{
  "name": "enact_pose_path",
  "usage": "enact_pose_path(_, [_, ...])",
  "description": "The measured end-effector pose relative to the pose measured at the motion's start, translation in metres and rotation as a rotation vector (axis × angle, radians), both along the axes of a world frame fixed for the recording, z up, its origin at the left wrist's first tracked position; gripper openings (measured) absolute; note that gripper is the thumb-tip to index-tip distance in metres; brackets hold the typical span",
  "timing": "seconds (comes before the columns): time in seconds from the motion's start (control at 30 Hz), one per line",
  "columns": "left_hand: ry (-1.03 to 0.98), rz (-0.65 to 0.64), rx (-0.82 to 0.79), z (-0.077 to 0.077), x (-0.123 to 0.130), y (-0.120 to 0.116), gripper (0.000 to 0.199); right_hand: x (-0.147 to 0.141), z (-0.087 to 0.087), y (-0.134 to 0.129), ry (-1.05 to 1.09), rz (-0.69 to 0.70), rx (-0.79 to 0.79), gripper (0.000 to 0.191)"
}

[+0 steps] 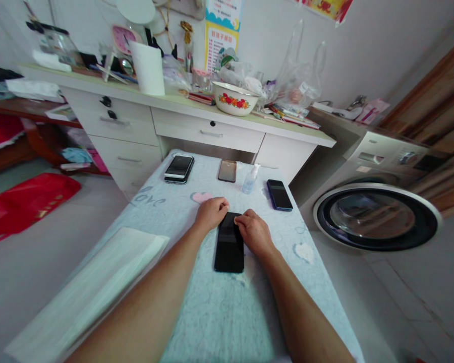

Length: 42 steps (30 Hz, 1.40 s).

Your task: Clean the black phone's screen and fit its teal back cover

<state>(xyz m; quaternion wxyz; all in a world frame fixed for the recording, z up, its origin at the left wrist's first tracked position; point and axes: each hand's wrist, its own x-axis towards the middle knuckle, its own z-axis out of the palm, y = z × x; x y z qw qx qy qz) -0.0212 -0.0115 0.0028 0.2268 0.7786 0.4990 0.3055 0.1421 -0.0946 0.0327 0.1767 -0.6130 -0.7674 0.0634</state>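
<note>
A black phone (229, 247) lies screen up on the cloth-covered table (212, 322), its long side pointing away from me. At its upper left corner is my left hand (211, 213), fingers curled together in a pinch; anything between them is too small to tell. My right hand (254, 231) rests at the phone's upper right edge, fingertips pinched over the screen, and what they grip is hidden. Beyond the hands lie a phone case (227, 171) and a clear spray bottle (251, 179). A blue-edged phone (279, 195) lies to the right, and stacked phones (179, 167) to the left.
A folded white cloth or sheet (98, 287) lies along the table's left side, partly under my left forearm. Behind the table stands a white desk (208, 123) with a floral bowl (235, 99) and a paper roll (148, 69). A washing machine (371, 171) is at the right.
</note>
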Motion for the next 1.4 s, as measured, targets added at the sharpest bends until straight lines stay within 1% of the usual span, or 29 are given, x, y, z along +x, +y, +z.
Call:
enact_pose_path(0.13, [-0.004,0.008,-0.004,-0.001,0.0,0.0,0.017,0.0,0.0,-0.001,0.012,0.072,-0.002,0.022])
enact_pose_path(0.37, [0.001,0.006,-0.011,-0.004,0.001,0.002,0.017,-0.005,0.002,-0.006,0.042,0.243,-0.015,0.021])
enact_pose_path(0.5, [-0.008,0.004,-0.006,-0.004,0.0,0.002,0.016,-0.009,0.004,-0.008,0.012,0.287,-0.017,0.021])
enact_pose_path(0.57, [-0.015,0.0,-0.003,-0.005,0.0,0.002,0.016,-0.01,0.003,-0.008,0.005,0.267,-0.015,0.022])
enact_pose_path(0.77, [-0.007,0.002,-0.004,-0.002,0.0,0.0,0.016,-0.009,-0.003,-0.001,-0.011,0.112,-0.006,0.023])
enact_pose_path(0.93, [0.0,0.002,-0.011,0.0,0.0,-0.001,0.016,-0.007,-0.003,0.004,-0.011,0.005,0.012,0.025])
enact_pose_path(1.1, [0.002,0.004,-0.002,-0.002,0.0,0.0,0.016,-0.006,-0.003,0.007,-0.041,-0.083,0.01,0.027])
enact_pose_path(1.23, [0.003,0.001,0.003,-0.003,0.001,0.001,0.017,-0.009,-0.001,0.009,-0.055,-0.083,-0.006,0.026])
enact_pose_path(1.4, [0.012,-0.003,0.006,-0.001,0.001,0.001,0.019,-0.015,0.003,0.008,-0.061,-0.008,-0.008,0.026])
